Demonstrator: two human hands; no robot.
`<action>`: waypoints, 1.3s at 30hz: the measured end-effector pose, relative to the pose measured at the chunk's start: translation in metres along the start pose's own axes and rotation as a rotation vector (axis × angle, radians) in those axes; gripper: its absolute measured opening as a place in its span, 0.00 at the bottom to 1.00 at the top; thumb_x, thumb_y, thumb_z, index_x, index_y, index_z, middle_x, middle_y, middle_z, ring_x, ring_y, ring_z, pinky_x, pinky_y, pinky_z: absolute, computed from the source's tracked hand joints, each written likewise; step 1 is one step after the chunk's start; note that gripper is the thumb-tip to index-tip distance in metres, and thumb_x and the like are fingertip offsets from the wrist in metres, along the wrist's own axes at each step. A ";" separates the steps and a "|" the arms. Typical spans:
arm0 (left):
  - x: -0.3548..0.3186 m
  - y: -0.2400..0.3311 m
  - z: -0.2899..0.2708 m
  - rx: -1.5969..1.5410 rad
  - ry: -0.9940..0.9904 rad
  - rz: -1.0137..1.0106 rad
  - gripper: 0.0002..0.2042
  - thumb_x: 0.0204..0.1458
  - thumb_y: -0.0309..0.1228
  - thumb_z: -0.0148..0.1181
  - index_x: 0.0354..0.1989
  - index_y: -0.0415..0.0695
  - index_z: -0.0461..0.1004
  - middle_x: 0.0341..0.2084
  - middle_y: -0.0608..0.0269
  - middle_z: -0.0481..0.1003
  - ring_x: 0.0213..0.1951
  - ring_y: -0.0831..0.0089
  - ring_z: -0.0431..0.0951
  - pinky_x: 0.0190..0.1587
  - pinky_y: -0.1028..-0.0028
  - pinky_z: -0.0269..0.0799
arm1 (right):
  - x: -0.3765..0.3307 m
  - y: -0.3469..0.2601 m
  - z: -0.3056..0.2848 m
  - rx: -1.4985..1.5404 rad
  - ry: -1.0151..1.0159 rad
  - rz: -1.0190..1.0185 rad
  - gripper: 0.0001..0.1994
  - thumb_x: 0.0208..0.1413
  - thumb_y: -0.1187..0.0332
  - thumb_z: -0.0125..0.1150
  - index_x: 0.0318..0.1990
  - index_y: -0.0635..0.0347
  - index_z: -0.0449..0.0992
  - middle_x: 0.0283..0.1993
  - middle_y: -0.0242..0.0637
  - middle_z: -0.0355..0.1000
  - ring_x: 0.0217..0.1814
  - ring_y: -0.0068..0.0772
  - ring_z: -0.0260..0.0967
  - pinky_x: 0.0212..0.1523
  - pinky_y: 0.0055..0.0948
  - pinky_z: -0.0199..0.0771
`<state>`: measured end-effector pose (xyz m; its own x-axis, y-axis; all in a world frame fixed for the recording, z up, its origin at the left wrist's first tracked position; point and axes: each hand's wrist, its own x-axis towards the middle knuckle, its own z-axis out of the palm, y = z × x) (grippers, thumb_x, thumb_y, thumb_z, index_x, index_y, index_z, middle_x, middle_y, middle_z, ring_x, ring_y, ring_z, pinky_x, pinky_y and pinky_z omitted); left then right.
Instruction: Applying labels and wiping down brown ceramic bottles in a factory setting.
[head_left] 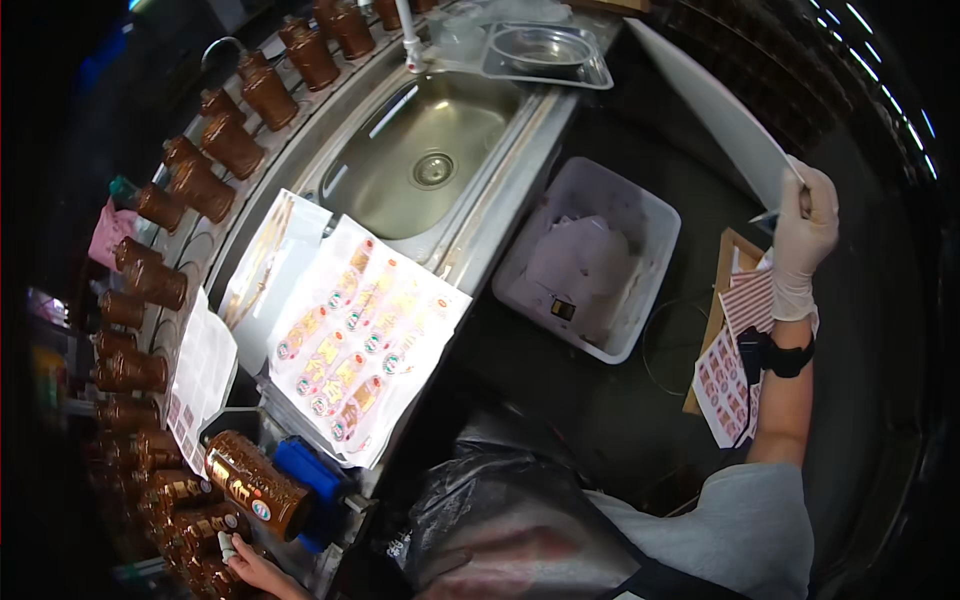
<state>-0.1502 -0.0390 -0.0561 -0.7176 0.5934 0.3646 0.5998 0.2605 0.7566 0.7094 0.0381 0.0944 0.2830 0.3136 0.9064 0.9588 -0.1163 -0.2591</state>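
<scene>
- Right hand [808, 228], in a thin whitish glove: thumb and fingers clamped together on the near corner of a large white sheet [715, 100].
- White sheet: extends forward and leftward from that hand, raised at a slant (seen partly edge-on).
- Black wristband [790, 357]: around the right wrist, below the glove cuff.
- Cardboard box [701, 375]: just left of the right wrist, holding striped and printed sheets [724, 390].
- White plastic tub [655, 290]: farther left of the right hand; loose pale papers [580, 255] inside.
- Left hand [262, 575]: fingertips at a small pale piece [227, 546]; whether they grip it, cannot tell (hand partly cut off by the lower edge).
- Brown labelled bottle [258, 487]: just ahead of the left hand, tilted, beside a blue object [308, 478].
- Sheet of printed labels [375, 335]: ahead and right of the left hand, near the steel sink [400, 165].
- Brown bottles [232, 147]: a curving row ahead of the left hand.
</scene>
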 end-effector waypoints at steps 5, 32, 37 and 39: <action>-0.023 0.001 -0.003 -0.203 0.037 -0.003 0.18 0.63 0.37 0.58 0.50 0.32 0.72 0.46 0.55 0.78 0.47 0.72 0.78 0.46 0.77 0.71 | 0.004 -0.106 0.091 0.491 -0.186 -0.255 0.08 0.51 0.83 0.63 0.36 0.59 0.79 0.33 0.40 0.74 0.32 0.36 0.76 0.32 0.28 0.73; -0.057 0.099 0.006 0.098 0.134 0.053 0.16 0.60 0.32 0.60 0.48 0.30 0.76 0.43 0.43 0.77 0.44 0.57 0.78 0.50 0.65 0.73 | -0.015 -0.116 0.215 0.298 -0.943 0.071 0.14 0.47 0.59 0.67 0.34 0.61 0.81 0.29 0.45 0.78 0.35 0.41 0.78 0.39 0.31 0.76; -0.055 0.089 0.001 0.093 0.127 0.091 0.17 0.60 0.32 0.61 0.51 0.31 0.75 0.47 0.42 0.77 0.46 0.56 0.78 0.50 0.64 0.74 | -0.023 -0.115 0.246 0.170 -0.922 0.148 0.10 0.50 0.62 0.61 0.37 0.54 0.82 0.37 0.44 0.79 0.42 0.48 0.77 0.44 0.37 0.76; -0.052 0.086 0.002 0.100 0.122 0.095 0.16 0.60 0.31 0.61 0.51 0.31 0.75 0.47 0.42 0.77 0.46 0.56 0.78 0.51 0.64 0.74 | -0.027 -0.112 0.261 0.153 -0.892 0.185 0.12 0.50 0.63 0.61 0.41 0.53 0.81 0.41 0.44 0.79 0.46 0.49 0.76 0.47 0.38 0.75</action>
<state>-0.0609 -0.0458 -0.0115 -0.6898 0.5239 0.4998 0.6950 0.2854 0.6600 0.6008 0.2885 0.0122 0.2851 0.9197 0.2700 0.8713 -0.1312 -0.4729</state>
